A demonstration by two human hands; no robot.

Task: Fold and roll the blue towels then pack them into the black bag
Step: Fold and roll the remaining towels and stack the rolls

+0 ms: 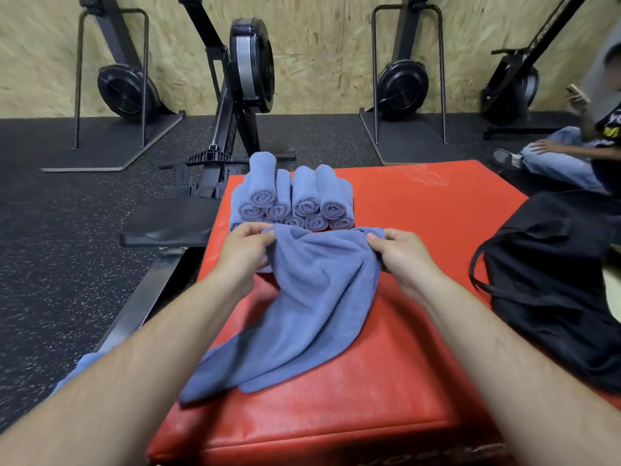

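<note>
A loose blue towel [302, 307] hangs from both hands over the red padded box [420, 348]. My left hand [247, 253] pinches its upper left corner and my right hand [400, 255] pinches the upper right corner. The towel's lower end trails on the red surface toward the front left. Behind the hands, several rolled blue towels [295, 196] are stacked in a pile at the box's far left edge. The black bag [554, 284] lies slumped on the right side of the box, its strap looping toward me.
Another bit of blue cloth [79, 368] shows by my left forearm. A rowing machine rail [151, 290] runs along the box's left side on the dark speckled floor. More rowers stand against the wooden wall. A person [571, 156] sits at the far right.
</note>
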